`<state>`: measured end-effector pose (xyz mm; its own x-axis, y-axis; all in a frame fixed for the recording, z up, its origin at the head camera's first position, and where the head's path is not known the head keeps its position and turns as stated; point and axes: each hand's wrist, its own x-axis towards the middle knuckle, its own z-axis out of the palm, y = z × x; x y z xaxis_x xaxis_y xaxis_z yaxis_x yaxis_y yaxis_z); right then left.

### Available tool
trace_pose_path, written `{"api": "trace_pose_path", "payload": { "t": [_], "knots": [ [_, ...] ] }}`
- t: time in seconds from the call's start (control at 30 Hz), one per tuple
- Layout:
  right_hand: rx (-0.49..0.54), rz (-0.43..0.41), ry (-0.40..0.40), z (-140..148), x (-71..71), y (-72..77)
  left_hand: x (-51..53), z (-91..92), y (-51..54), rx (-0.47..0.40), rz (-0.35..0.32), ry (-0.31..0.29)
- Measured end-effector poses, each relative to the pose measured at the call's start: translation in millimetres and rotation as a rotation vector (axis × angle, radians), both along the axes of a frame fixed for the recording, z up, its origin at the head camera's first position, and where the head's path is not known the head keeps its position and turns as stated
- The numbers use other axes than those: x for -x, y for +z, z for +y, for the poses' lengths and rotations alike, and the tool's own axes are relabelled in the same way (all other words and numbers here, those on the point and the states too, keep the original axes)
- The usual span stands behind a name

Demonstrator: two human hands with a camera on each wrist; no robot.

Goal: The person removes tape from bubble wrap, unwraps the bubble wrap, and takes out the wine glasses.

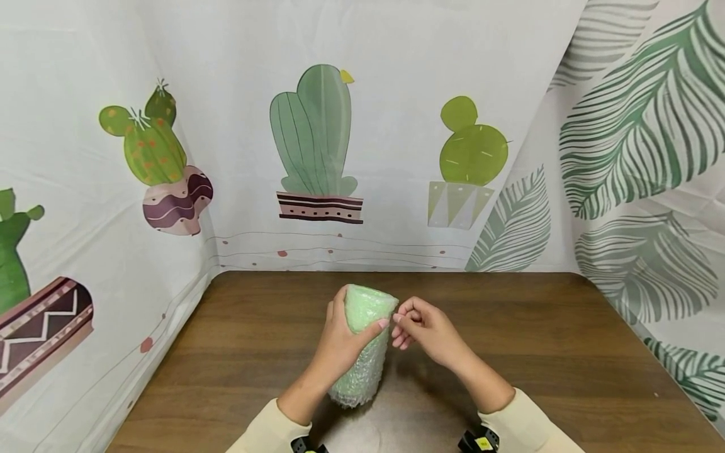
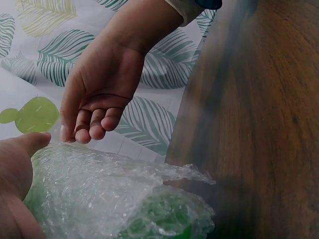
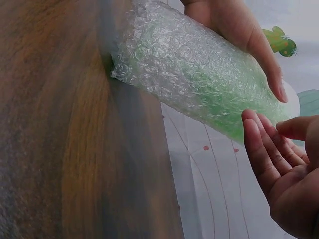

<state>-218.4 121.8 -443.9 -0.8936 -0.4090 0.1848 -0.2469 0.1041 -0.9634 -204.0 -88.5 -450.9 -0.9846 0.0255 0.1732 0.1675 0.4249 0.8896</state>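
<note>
Cream sleeves [image 1: 269,431] lead to the left hand [image 1: 342,333], grasping the wrapped green cylinder [image 1: 362,374] over the table [image 1: 510,340], and the right hand [image 1: 427,327] beside its upper end, pinch impossible to tell; handling the wrapping [image 3: 169,55] seems underway, calling for a steady hold.

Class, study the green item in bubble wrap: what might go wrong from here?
The bubble-wrapped item might slip: only the left hand plainly grips it, and its shiny wrap may be slippery. Also, a loose flap juts out at the lower end and could snag or tear.
</note>
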Motion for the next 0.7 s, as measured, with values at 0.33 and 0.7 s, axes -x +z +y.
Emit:
{"api": "trace_pose_path", "payload": {
  "t": [0.33, 0.7],
  "knots": [
    [0.004, -0.01, 0.011, -0.5, -1.1, 0.5, -0.1, 0.4, -1.3, 0.015, 0.017, -0.004],
    [-0.062, 0.003, -0.039, 0.6, -1.9, 1.5, 0.2, 0.0, -0.4, 0.017, 0.005, 0.016]
  ]
}}
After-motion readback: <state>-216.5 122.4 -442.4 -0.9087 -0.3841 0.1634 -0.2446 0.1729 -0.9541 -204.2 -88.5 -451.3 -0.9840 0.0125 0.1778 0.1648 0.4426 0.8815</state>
